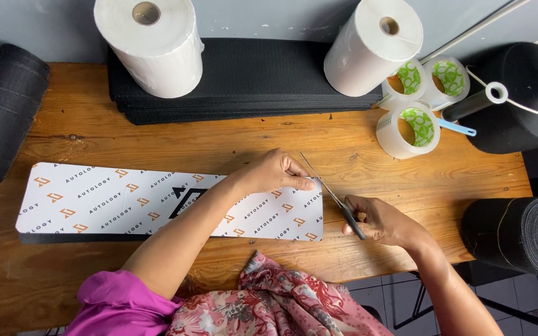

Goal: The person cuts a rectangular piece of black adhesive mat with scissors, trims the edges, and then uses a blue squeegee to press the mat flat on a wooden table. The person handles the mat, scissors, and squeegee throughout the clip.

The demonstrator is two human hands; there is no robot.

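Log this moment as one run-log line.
left hand: pressing printed white panel | right hand: holding scissors at panel's right edge | surface: wooden table

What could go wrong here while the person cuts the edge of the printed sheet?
The left hand presses the printed sheet right beside the scissors held by the right hand, so a fingertip might get nicked. The sheet's long left part lies unheld, so it may shift and the cut wander.

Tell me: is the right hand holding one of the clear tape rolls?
No, the right hand holds scissors at the printed white panel's right edge; the tape rolls sit apart.
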